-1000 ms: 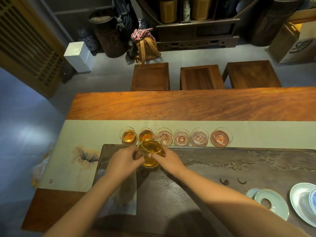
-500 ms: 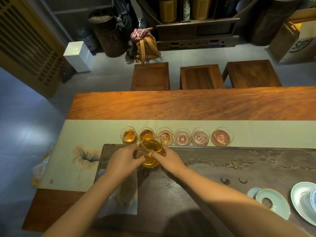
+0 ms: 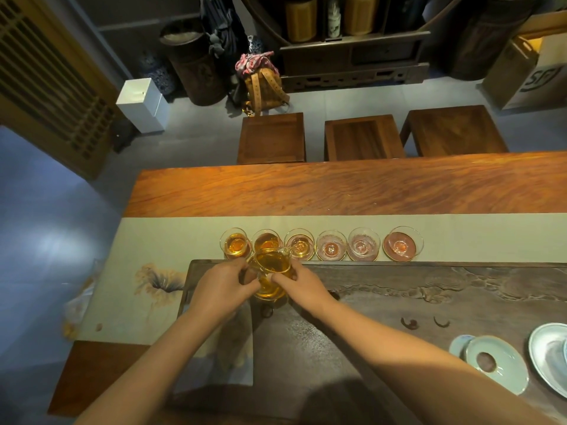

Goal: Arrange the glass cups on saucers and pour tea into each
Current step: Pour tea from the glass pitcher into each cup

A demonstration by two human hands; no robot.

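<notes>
Several glass cups on gold-rimmed saucers stand in a row on the pale table runner (image 3: 171, 237). The leftmost cup (image 3: 235, 244) and the second cup (image 3: 266, 240) hold amber tea. The third cup (image 3: 299, 244) holds a little tea. The cups further right (image 3: 331, 248), (image 3: 363, 245), (image 3: 402, 244) look empty. A glass pitcher (image 3: 271, 273) of amber tea is held just in front of the row, its spout tipped toward the third cup. My left hand (image 3: 222, 285) grips its left side and my right hand (image 3: 302, 285) its right side.
A dark carved tea tray (image 3: 429, 289) lies under my hands. Pale ceramic dishes (image 3: 494, 363) and a plate (image 3: 549, 354) sit at its right end. A folded cloth (image 3: 221, 354) lies at its left. Three wooden stools (image 3: 271, 138) stand beyond the wooden table (image 3: 337, 188).
The pitcher has shifted slightly right from the second cup toward the third, and the third cup now shows a little amber tea. Both hands keep their grip.
</notes>
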